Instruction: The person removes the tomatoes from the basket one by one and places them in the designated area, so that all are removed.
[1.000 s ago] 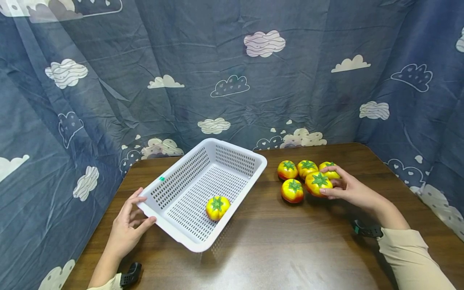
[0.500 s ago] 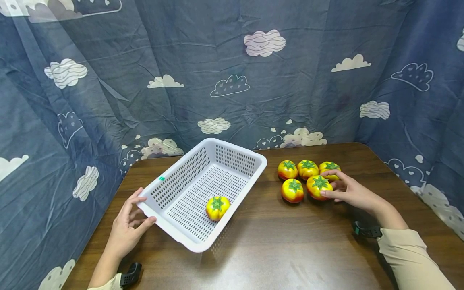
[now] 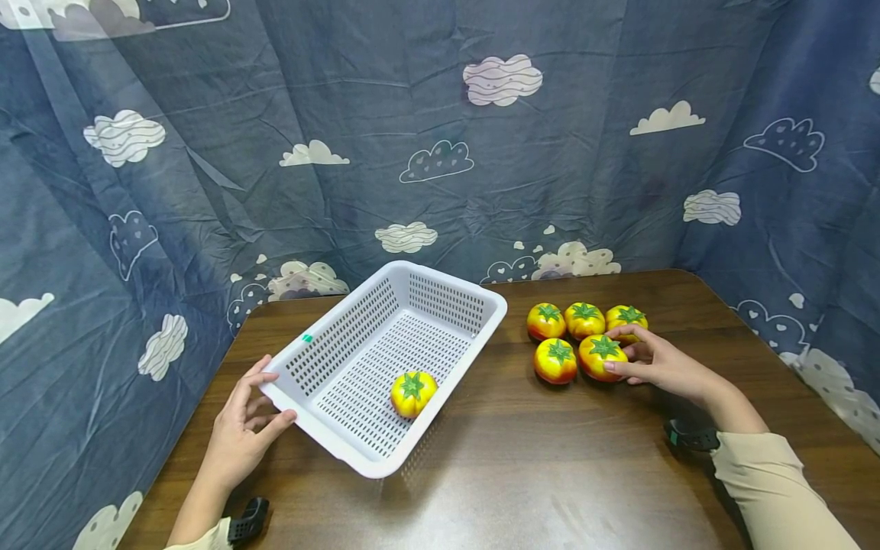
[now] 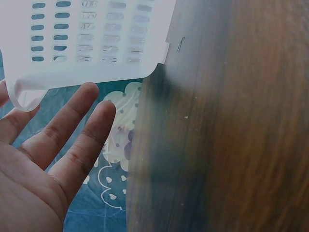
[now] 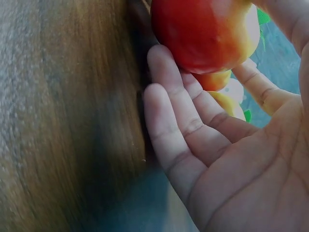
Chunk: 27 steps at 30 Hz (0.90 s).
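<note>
My left hand [image 3: 237, 428] grips the near-left corner of a white perforated plastic basket [image 3: 323, 447], thumb and fingers at its rim; in the left wrist view some fingers [image 4: 77, 140] are spread below the rim. One yellow-red tomato [image 3: 413, 395] with a green star-shaped top sits inside the basket. My right hand [image 3: 663, 367] holds another tomato [image 3: 600, 357] between thumb and fingers, at the table. That tomato shows its red side [image 5: 200, 36] in the right wrist view, with my lower fingers beneath it near the wood.
Several more tomatoes stand close around the held one: one to its left [image 3: 555, 361] and a row behind [image 3: 584, 321]. The brown wooden table [image 3: 522, 473] ends at a blue cloud-print curtain [image 3: 371, 99].
My right hand has lowered its tomato slightly onto the table, and it shifts a little left toward the front tomato. The left hand and basket stay put.
</note>
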Each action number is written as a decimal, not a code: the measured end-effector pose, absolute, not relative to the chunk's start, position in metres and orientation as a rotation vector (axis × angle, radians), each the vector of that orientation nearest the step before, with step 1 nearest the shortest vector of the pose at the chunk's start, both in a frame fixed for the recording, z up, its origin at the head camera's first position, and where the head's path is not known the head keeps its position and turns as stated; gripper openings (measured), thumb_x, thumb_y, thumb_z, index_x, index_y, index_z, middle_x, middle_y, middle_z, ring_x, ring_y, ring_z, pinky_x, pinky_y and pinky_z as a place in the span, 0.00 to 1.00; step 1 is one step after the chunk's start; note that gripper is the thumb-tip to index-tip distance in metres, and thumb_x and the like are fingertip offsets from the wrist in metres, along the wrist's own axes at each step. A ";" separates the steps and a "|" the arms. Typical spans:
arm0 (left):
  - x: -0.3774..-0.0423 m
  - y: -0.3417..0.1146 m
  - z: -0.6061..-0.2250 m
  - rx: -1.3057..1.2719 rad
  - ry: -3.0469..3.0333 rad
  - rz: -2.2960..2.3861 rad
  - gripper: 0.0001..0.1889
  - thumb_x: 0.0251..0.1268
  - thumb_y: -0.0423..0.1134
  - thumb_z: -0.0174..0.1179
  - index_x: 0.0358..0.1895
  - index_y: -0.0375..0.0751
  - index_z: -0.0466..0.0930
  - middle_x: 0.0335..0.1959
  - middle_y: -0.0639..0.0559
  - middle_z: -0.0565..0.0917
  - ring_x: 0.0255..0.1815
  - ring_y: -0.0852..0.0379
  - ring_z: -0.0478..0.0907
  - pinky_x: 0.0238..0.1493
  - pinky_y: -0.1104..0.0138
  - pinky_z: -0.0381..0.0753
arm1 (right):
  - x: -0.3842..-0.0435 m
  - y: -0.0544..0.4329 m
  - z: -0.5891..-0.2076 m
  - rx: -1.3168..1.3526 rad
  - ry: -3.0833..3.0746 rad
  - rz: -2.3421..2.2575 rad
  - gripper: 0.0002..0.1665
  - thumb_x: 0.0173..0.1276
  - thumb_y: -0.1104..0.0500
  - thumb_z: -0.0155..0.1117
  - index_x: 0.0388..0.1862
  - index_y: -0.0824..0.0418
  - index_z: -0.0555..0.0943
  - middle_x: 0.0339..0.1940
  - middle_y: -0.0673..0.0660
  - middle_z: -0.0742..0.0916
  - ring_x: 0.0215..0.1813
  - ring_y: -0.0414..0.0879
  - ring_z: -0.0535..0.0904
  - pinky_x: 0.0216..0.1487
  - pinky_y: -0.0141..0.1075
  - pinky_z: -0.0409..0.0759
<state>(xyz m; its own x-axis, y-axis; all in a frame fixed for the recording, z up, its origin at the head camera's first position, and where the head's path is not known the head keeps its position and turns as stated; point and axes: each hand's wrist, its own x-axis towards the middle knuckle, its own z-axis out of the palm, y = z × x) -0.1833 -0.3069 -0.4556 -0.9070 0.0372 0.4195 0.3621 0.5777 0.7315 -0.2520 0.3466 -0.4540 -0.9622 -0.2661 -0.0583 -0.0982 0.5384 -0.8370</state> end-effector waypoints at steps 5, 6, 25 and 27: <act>-0.183 -0.307 -0.456 -0.324 -2.454 -1.252 0.33 0.65 0.30 0.75 0.71 0.40 0.72 0.84 0.45 0.65 0.51 0.80 0.80 0.44 0.80 0.86 | -0.253 0.345 -0.452 -0.287 2.613 -1.340 0.37 0.80 0.54 0.67 0.78 0.65 0.63 0.63 0.68 0.80 0.53 0.40 0.78 0.46 0.38 0.91; -0.183 -0.307 -0.456 -0.323 -2.454 -1.251 0.33 0.65 0.30 0.75 0.71 0.40 0.72 0.84 0.45 0.65 0.51 0.80 0.80 0.44 0.80 0.86 | -0.253 0.344 -0.452 -0.285 2.614 -1.337 0.37 0.80 0.53 0.67 0.78 0.65 0.63 0.63 0.68 0.80 0.53 0.40 0.78 0.45 0.38 0.90; -0.183 -0.306 -0.455 -0.312 -2.458 -1.251 0.33 0.64 0.30 0.76 0.70 0.40 0.72 0.84 0.39 0.65 0.51 0.81 0.80 0.44 0.80 0.85 | -0.256 0.347 -0.458 -0.266 2.635 -1.276 0.37 0.81 0.51 0.64 0.79 0.64 0.62 0.56 0.64 0.83 0.47 0.42 0.78 0.39 0.37 0.84; -0.183 -0.306 -0.455 -0.312 -2.457 -1.250 0.33 0.64 0.30 0.76 0.70 0.40 0.72 0.83 0.39 0.65 0.51 0.80 0.80 0.44 0.80 0.86 | -0.257 0.347 -0.458 -0.268 2.640 -1.271 0.37 0.82 0.50 0.64 0.79 0.65 0.61 0.55 0.64 0.83 0.47 0.42 0.78 0.39 0.37 0.84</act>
